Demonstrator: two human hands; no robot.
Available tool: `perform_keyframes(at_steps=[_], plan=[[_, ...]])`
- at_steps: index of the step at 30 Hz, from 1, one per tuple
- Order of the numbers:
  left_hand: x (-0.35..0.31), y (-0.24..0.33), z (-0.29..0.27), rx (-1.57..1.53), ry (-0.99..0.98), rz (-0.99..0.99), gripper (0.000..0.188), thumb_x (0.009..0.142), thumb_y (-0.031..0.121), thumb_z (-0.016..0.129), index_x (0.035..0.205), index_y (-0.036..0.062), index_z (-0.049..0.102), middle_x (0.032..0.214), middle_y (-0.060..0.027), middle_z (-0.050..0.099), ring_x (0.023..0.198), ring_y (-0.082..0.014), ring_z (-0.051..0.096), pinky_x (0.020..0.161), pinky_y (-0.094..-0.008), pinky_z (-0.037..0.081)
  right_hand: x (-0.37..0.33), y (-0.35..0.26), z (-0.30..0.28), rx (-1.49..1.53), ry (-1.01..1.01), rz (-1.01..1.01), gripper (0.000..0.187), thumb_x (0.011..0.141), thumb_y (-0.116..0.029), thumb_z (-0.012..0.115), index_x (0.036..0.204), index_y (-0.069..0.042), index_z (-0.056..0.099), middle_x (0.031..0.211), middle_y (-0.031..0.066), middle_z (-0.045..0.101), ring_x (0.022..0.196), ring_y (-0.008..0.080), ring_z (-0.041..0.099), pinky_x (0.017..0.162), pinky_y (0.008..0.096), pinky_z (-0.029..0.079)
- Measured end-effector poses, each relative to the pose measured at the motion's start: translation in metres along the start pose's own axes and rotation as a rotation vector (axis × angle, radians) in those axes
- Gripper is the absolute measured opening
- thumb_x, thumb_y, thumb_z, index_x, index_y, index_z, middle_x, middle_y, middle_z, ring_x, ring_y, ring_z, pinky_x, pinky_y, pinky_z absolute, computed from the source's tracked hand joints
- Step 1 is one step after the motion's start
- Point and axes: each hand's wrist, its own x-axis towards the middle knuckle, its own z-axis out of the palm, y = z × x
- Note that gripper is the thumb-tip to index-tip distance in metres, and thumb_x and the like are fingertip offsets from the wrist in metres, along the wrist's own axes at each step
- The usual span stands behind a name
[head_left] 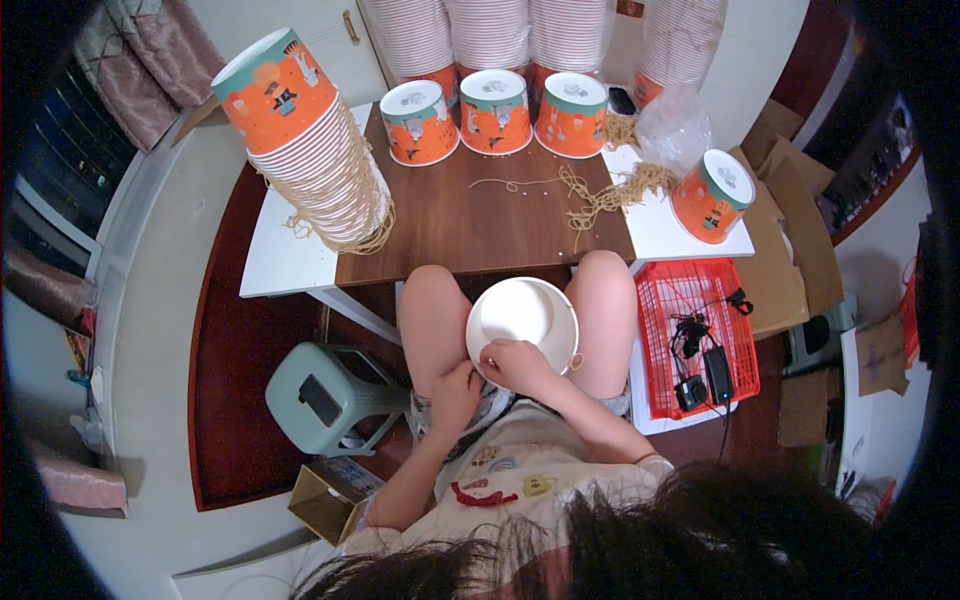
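Note:
A white-lined paper bucket (541, 308) rests between my thighs with its mouth facing up. My right hand (518, 368) reaches over its near rim, fingers bent and closed. Just outside the near-left rim is my left hand (457, 398), its fingers pinched together close to the right fingertips. Whatever either hand pinches is too small or hidden to make out. A small loop of tan cord (577, 362) sticks out from the bucket's right side. On the table (430, 225) ahead, more tan cord (592, 205) lies in a loose tangle.
At the table's left leans a tall stack of orange buckets (283, 95) draped with cords. Upturned buckets (495, 118) line the back, before taller stacks (487, 35). Another upturned bucket (715, 205) stands right. A red basket (655, 345) holds black adapters; a green stool (300, 385) is left.

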Motion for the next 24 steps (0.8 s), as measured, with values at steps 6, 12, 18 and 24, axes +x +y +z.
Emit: perform_keyframes(at_steps=[6,12,18,24], plan=[[-0.003,0.001,-0.007,0.052,0.073,0.133,0.010,0.074,0.010,0.053,0.078,0.0011,0.057,0.069,-0.0201,0.057,0.063,-0.0359,0.057,0.058,-0.0421,0.045,-0.007,-0.003,-0.009,0.015,-0.079,0.040,0.025,0.072,-0.017,0.059,0.095,-0.007,0.055,0.076,0.0118,0.059,0.067,0.0279,0.059,0.061,0.0374,0.048],[-0.002,0.023,-0.072,0.243,-0.356,0.075,0.015,0.070,0.013,0.055,0.079,0.0016,0.058,0.068,-0.0165,0.059,0.066,-0.0280,0.059,0.058,-0.0344,0.046,-0.018,-0.018,-0.033,0.039,-0.205,0.092,0.037,0.074,-0.023,0.060,0.106,-0.010,0.048,0.080,0.0124,0.059,0.074,0.0285,0.059,0.063,0.0389,0.047],[0.006,0.048,-0.088,-0.331,-0.601,0.295,0.006,0.072,0.006,0.058,0.077,0.0026,0.057,0.072,-0.0036,0.053,0.065,-0.0106,0.050,0.056,-0.0240,0.040,-0.017,-0.030,-0.035,0.093,-0.116,-0.074,0.029,0.075,-0.017,0.060,0.102,-0.010,0.056,0.073,0.0094,0.057,0.067,0.0257,0.059,0.058,0.0350,0.046],[0.028,0.034,-0.059,-0.466,-0.518,0.226,0.007,0.080,0.008,0.058,0.086,0.0046,0.056,0.076,-0.0013,0.051,0.065,-0.0063,0.048,0.057,-0.0209,0.040,-0.014,-0.022,-0.035,0.325,-0.011,-0.037,0.017,0.080,-0.018,0.057,0.091,-0.006,0.061,0.079,0.0109,0.061,0.066,0.0229,0.059,0.060,0.0322,0.046]])
